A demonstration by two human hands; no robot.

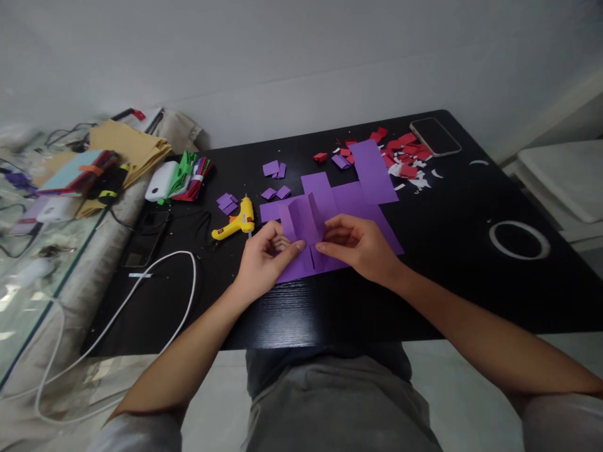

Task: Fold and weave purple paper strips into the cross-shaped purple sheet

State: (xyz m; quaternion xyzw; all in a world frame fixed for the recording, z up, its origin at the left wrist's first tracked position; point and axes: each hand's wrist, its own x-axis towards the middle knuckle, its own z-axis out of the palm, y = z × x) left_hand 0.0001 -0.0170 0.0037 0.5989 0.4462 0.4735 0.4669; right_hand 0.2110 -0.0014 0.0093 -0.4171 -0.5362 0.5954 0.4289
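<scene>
A purple paper sheet (308, 220) with cut, raised flaps lies at the middle of the black table (471, 263). My left hand (264, 260) is closed in a pinch on the sheet's left part, its index finger laid along the fold. My right hand (360, 245) pinches the sheet from the right, thumb and fingers pressed on a raised flap. The two hands nearly meet at the middle cut. A yellow glue gun (235, 223) lies just left of my left hand, its white cable (183, 295) looping off the table's left side.
Small purple paper squares (276, 169) lie behind the glue gun. A larger purple piece (374, 169) and red and white scraps (405, 157) lie at the back right beside a phone (434, 136). A white ring mark (518, 240) is at right. Coloured paper stacks (188, 176) clutter the left.
</scene>
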